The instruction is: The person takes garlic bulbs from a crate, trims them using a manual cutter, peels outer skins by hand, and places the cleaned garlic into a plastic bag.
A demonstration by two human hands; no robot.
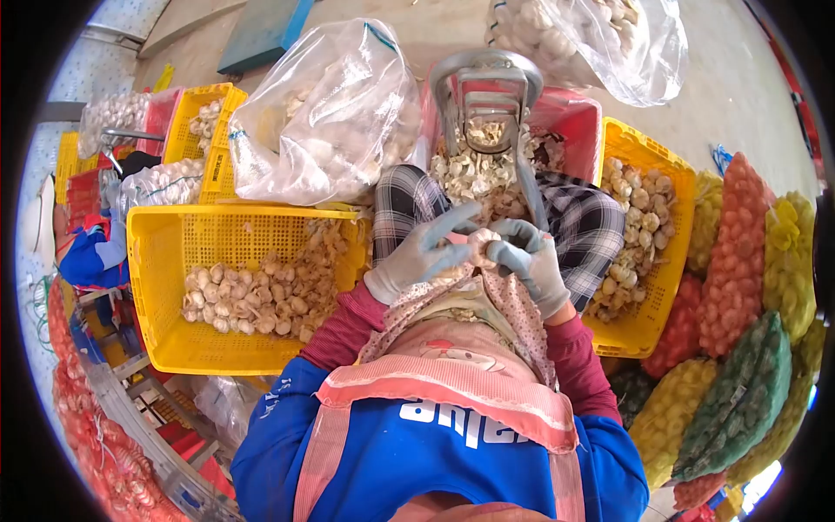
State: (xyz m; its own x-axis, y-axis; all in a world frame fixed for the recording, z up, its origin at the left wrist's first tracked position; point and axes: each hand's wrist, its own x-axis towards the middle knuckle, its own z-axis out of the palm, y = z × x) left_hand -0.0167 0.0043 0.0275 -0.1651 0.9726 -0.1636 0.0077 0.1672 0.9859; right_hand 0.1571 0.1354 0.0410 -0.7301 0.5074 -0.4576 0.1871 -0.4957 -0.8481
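Note:
Both my hands wear grey gloves and meet over my lap around one garlic bulb [483, 247]. My left hand [426, 248] has its fingertips closed on the bulb's left side. From the right, my right hand [531, 261] pinches the same bulb. Just beyond them stands a grey metal device [487, 74] with a long handle, over a pink crate [578, 117] holding garlic skins and pieces. Below my hands, a dotted apron [409, 304] spreads across my lap, with some peelings on it.
A yellow crate [248, 357] of garlic bulbs stands left, another yellow crate [687, 217] right. Clear bags of garlic [335, 122] lie ahead. Filled net bags [735, 252] line the far right. Another person's blue sleeve [91, 261] shows at the far left.

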